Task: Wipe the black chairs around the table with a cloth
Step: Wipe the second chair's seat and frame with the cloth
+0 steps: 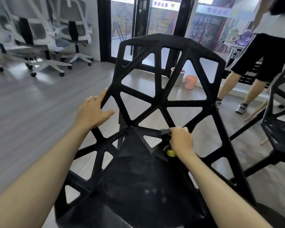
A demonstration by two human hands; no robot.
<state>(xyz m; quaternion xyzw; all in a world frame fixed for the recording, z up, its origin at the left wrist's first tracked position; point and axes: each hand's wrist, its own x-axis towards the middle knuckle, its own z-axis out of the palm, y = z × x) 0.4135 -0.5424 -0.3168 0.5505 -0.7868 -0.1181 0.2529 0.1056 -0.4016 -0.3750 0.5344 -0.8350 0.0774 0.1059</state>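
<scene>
Office chairs [39, 35] in white stand at upper left. Left hand [92, 111] rests with loose fingers on the left edge of the black chair [158, 102] filling centre frame. Right hand [181, 140] grips a dark cloth [165, 134] against the seat's back. Another person [260, 55] stands at upper right.

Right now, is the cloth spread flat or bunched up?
Bunched: the right hand grips the cloth in a dark wad against the black chair.

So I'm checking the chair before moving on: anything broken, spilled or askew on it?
Nothing stands out. The chair looks intact; the left hand rests on its edge while the right hand grips the cloth at the seat's back.
</scene>
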